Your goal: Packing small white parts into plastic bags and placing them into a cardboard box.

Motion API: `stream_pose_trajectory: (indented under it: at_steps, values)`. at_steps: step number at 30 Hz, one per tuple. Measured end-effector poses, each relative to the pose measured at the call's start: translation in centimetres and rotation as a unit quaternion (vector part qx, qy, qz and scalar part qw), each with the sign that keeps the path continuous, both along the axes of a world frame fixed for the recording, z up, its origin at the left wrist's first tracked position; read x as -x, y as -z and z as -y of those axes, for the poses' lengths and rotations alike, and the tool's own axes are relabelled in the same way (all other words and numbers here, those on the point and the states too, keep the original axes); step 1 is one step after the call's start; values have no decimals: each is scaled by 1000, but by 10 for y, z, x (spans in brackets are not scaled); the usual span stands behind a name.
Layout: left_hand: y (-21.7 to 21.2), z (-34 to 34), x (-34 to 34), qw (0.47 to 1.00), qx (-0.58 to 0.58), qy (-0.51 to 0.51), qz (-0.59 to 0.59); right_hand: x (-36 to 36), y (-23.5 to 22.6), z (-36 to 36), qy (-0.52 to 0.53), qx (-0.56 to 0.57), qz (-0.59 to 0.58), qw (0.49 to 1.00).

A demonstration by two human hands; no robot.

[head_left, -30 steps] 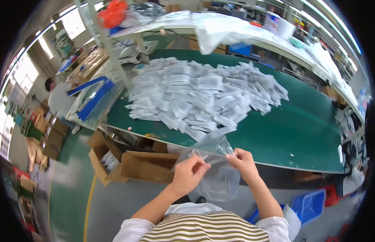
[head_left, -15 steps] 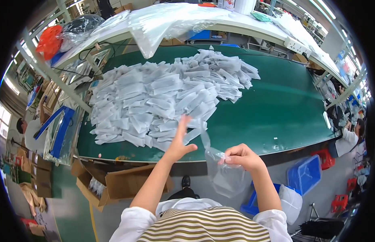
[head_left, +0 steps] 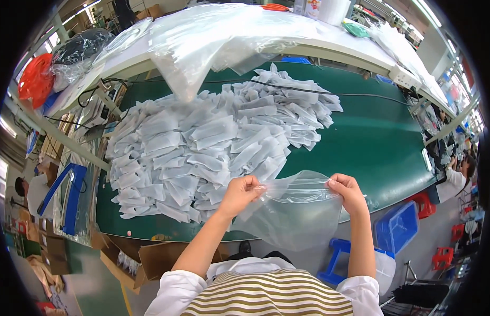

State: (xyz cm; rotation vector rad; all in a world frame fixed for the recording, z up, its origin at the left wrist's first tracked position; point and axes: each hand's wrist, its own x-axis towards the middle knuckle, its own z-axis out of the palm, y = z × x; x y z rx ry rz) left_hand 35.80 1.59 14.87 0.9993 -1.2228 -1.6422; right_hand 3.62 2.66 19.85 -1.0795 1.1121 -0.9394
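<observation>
A clear plastic bag (head_left: 292, 224) hangs spread between my two hands at the front edge of the green table. My left hand (head_left: 241, 196) pinches its upper left side, thumb against fingers. At the bag's upper right, my right hand (head_left: 349, 193) pinches the rim in the same way. Between them the bag's mouth sags in shiny folds. Just beyond my left hand lies a wide heap of small whitish translucent packets (head_left: 203, 142); what is inside them cannot be made out.
The green table (head_left: 376, 137) stretches off to the right. Above its far side, a white shelf (head_left: 118, 60) carries large plastic sheets (head_left: 203, 37) that hang over its edge. An open cardboard box (head_left: 166, 258) stands below at left, a blue crate (head_left: 397, 226) at right.
My left hand, open and free before, now grips the bag. The bag has gone from hanging narrow under my right hand to being stretched wide between both hands.
</observation>
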Motion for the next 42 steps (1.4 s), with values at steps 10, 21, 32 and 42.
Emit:
stream_pose_trajectory:
  at_steps: [10,21,32,42]
  values:
    - [1,16,46,983,-106,-117,-96,-47,-15,13,101,346,-337,870]
    - [-80,-1,121,919,-106,-246,-289,58,174,24,-94,-231,130,960]
    - [-124,-75,179,826,-112,-455,-312,17,165,93,-352,-219,416,810]
    - [-15,-109,101,605,149,-579,526,74,147,97,-142,-190,162,958]
